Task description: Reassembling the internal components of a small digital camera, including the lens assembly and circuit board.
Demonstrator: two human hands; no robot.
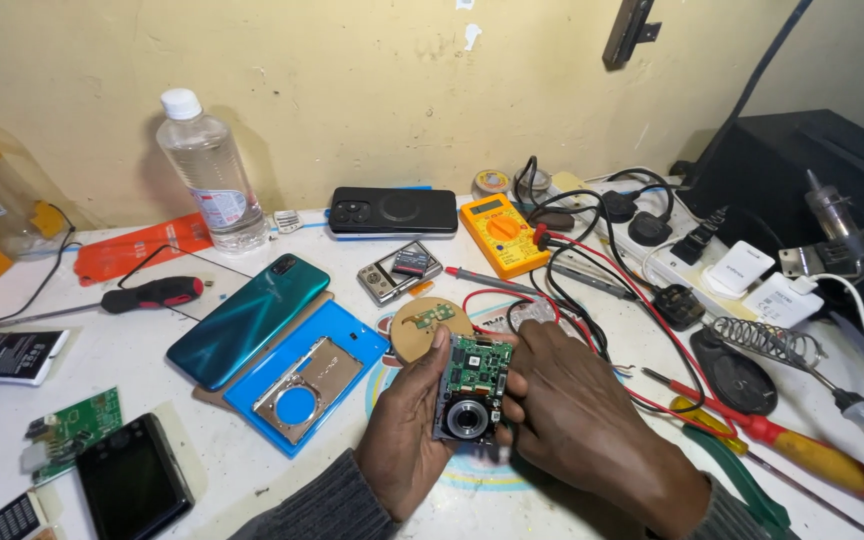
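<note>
Standing upright between both hands above the desk (252, 470), the camera module (472, 392) was pinched by the left hand (407, 430) and right hand (577, 410), lens facing the wearer.

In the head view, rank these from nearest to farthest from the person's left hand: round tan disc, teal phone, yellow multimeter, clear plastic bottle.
From the left hand:
1. Round tan disc, just above the hand, by its fingertips.
2. Teal phone, to the left on the table.
3. Yellow multimeter, farther back and slightly right.
4. Clear plastic bottle, far back left by the wall.
</note>
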